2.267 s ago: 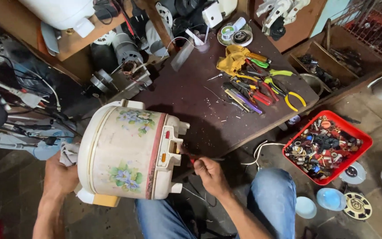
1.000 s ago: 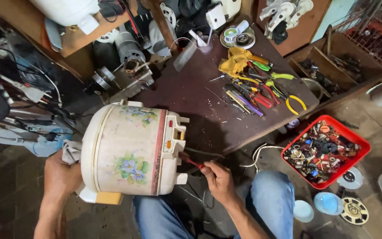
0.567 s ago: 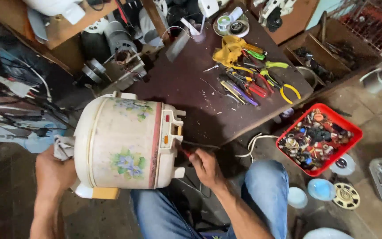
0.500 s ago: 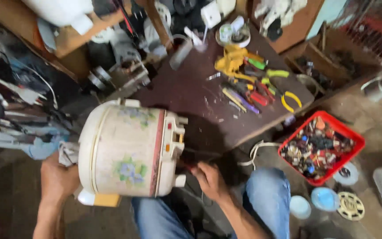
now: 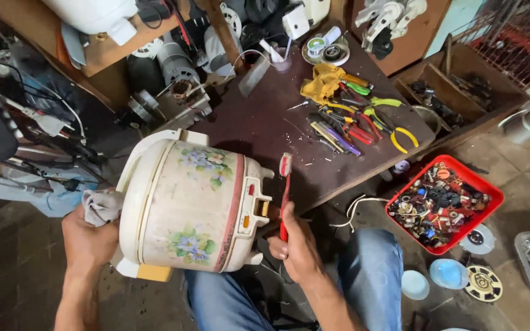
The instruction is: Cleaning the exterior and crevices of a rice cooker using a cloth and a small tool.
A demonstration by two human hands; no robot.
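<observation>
While the left hand (image 5: 90, 242) braces the lid end of the floral rice cooker (image 5: 191, 205), closed over a grey rag (image 5: 100, 205) there, the cooker lies on its side across the lap. It looks bulky, rigid and smooth, best held by both ends. The right hand (image 5: 299, 248), just beside the cooker's base, is closed around a red toothbrush (image 5: 284, 193); the underside is hidden.

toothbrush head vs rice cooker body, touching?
Apart. Head view: the red toothbrush in the right hand points up, its bristle end beside the rice cooker, with dark table showing between them.
</observation>
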